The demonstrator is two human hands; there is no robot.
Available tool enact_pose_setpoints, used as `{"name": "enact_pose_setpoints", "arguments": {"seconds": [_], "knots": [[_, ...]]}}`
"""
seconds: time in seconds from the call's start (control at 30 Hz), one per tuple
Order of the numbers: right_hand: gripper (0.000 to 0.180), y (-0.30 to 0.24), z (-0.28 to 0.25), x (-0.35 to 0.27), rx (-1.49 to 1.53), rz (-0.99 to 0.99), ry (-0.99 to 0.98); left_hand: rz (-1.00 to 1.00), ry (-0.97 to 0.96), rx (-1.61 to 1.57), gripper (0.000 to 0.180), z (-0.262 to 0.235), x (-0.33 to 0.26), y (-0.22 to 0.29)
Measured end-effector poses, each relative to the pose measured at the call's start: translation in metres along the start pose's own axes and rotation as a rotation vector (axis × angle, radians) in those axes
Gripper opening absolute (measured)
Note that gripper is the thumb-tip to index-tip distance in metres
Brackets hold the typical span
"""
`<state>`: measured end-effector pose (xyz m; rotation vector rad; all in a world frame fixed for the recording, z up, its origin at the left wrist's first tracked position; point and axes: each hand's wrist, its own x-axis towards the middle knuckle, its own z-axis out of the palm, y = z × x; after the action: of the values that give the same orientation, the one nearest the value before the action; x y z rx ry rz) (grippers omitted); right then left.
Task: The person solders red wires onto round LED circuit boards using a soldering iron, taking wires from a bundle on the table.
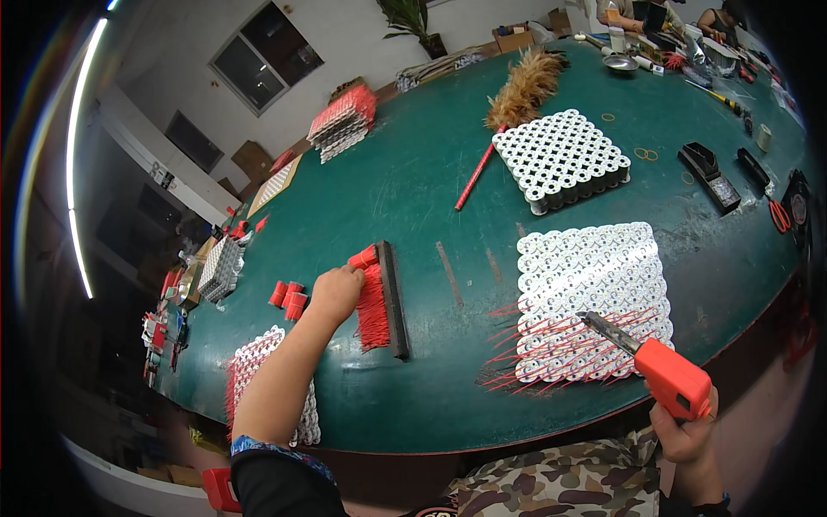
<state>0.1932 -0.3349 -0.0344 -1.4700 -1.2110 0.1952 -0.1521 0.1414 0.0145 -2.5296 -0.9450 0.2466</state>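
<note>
My left hand (336, 291) reaches across the table, its fingers closed at the top of a bundle of thin red strands (372, 310). The bundle lies along a dark, narrow bar (394, 297). In my right hand (685, 431) is a red-handled tool (674, 377) with a dark metal blade, held by its handle. The blade's tip is over a white panel (590, 267) of joined round discs. Several long red strands (568, 345) lie across the panel's near half, their ends sticking out past its left edge.
Another disc panel (257, 349) with red strands lies under my left forearm, beside small red rolls (295, 306). Beyond stand a disc stack (560, 155), a feather duster (521, 86) and a red-topped stack (343, 121). A black holder (708, 177) and red-handled scissors (779, 215) lie right.
</note>
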Motion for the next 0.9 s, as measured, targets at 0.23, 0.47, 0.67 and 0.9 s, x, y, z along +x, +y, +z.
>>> {"name": "enact_pose_setpoints", "arguments": {"seconds": [0.23, 0.47, 0.67, 0.9], "knots": [[0.049, -0.001, 0.000, 0.002, 0.008, -0.008, -0.004, -0.038, -0.028, 0.027, 0.019, -0.005, 0.001, 0.003], [0.049, -0.003, -0.002, 0.006, -0.002, -0.018, -0.030, -0.079, -0.033, 0.005, 0.012, 0.002, -0.002, 0.001], [0.051, -0.001, -0.003, 0.004, 0.014, -0.002, -0.030, -0.154, 0.034, 0.042, 0.011, -0.010, -0.002, 0.005], [0.050, 0.000, -0.006, 0.005, -0.051, -0.059, -0.049, -0.214, 0.039, -0.129, 0.012, -0.022, -0.004, -0.003]]}}
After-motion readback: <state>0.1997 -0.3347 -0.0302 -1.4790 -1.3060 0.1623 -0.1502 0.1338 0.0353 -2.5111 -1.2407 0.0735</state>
